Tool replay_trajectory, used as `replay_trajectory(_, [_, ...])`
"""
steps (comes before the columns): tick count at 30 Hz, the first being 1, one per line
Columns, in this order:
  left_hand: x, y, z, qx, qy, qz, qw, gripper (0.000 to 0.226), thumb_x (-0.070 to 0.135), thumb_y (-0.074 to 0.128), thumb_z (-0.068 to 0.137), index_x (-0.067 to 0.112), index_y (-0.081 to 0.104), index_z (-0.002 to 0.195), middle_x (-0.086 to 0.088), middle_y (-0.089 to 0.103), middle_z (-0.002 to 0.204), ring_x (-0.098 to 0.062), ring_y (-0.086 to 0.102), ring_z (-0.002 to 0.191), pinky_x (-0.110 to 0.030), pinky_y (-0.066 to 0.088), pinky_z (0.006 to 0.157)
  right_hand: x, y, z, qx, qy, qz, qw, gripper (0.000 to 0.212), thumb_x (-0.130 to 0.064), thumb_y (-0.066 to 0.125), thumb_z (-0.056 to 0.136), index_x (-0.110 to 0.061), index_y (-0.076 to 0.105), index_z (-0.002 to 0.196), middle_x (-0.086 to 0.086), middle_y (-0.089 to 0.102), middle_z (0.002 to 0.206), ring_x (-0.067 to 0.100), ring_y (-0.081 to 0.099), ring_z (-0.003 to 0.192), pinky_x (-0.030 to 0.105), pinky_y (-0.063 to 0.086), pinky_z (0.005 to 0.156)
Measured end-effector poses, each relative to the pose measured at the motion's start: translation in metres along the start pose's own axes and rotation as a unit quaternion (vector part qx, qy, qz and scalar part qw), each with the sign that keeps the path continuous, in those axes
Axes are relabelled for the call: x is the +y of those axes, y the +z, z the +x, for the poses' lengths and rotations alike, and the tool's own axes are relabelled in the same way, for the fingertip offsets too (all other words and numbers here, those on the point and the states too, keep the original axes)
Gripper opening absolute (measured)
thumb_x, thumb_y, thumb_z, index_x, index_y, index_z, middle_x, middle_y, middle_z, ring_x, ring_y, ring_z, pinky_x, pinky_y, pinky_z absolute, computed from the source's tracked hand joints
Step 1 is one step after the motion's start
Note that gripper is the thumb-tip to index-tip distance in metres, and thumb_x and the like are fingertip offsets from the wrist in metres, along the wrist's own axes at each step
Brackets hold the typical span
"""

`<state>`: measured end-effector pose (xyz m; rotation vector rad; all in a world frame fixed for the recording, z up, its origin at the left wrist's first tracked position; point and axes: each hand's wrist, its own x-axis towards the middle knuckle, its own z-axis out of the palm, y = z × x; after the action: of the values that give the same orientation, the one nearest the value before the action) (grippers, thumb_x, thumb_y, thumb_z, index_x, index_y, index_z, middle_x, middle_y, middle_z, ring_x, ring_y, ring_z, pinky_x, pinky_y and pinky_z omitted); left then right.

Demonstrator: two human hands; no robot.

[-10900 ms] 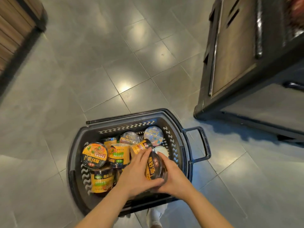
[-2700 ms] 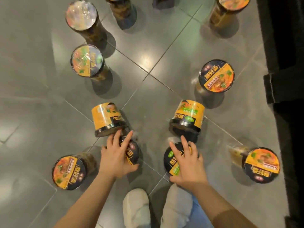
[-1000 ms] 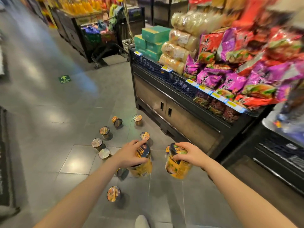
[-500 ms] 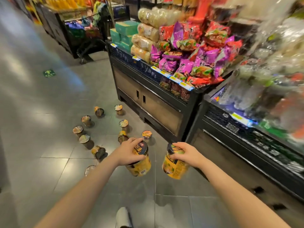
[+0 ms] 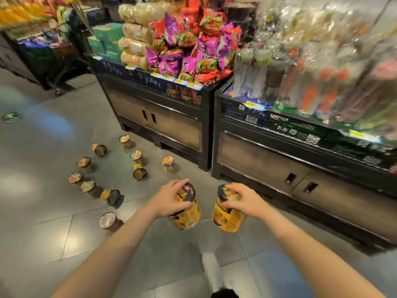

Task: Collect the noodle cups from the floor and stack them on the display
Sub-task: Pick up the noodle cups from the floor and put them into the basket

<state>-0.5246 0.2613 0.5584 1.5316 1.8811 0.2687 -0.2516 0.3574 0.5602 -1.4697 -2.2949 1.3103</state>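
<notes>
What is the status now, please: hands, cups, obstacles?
Left hand and right hand each hold one noodle cup. Ten cups remain on floor. Path to display looks clear.

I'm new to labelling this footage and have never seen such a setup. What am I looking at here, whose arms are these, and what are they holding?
There is no machine: a person wears a wide-angle camera on their head, looking forward and down, so the arms are their own. The left hand grips one yellow noodle cup round its dark lid, and the right hand grips a second cup the same way. Ten or so more cups remain on the grey tiled floor, some upright, some tipped. Ahead stand black shop display stands piled with packaged food; the packets on the right are too blurred to identify.
</notes>
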Motion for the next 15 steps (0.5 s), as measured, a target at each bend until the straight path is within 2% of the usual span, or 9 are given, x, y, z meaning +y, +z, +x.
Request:
replay_trajectory(2, [0.009, 0.023, -0.018, -0.024, 0.009, 0.003, 1.0, 0.101, 0.077, 0.054, 0.06, 0.041, 0.025, 0.15, 0.003, 0.033, 0.149, -0.021, 0.035, 0.135, -0.041, 0.035, 0.112, 0.016, 0.012, -0.036, 0.009, 0.012, 0.003, 1.0, 0.071, -0.051, 0.08, 0.068, -0.029, 0.056, 0.131, -0.01, 0.049, 0.127, 0.011, 0.048, 0.12, 0.026, 0.039, 0.103])
replay_trajectory(5, [0.028, 0.053, -0.038, -0.048, 0.025, 0.02, 0.998, 0.099, 0.077, 0.055, 0.061, 0.042, 0.026, 0.149, 0.004, 0.033, 0.148, -0.022, 0.036, 0.135, -0.041, 0.036, 0.111, 0.038, 0.019, -0.089, 0.018, 0.044, 0.005, 0.999, 0.064, -0.043, 0.078, 0.077, -0.027, 0.054, 0.134, -0.012, 0.044, 0.121, 0.007, 0.045, 0.113, 0.023, 0.038, 0.097])
replay_trajectory(9, [0.062, 0.086, -0.053, -0.086, 0.062, 0.052, 0.993, 0.097, 0.076, 0.055, 0.063, 0.044, 0.025, 0.149, 0.005, 0.033, 0.148, -0.021, 0.037, 0.134, -0.041, 0.037, 0.11, 0.07, 0.016, -0.154, 0.035, 0.09, 0.021, 0.995, 0.066, -0.042, 0.076, 0.079, -0.027, 0.05, 0.137, -0.01, 0.042, 0.123, 0.01, 0.045, 0.113, 0.024, 0.041, 0.095])
replay_trajectory(15, [0.127, 0.136, -0.072, -0.113, 0.111, 0.084, 0.984, 0.103, 0.078, 0.05, 0.058, 0.04, 0.026, 0.15, 0.004, 0.033, 0.149, -0.022, 0.035, 0.135, -0.039, 0.034, 0.112, 0.12, -0.003, -0.234, 0.081, 0.129, 0.047, 0.987, 0.066, -0.044, 0.076, 0.078, -0.028, 0.05, 0.137, -0.009, 0.044, 0.129, 0.016, 0.047, 0.123, 0.033, 0.043, 0.103])
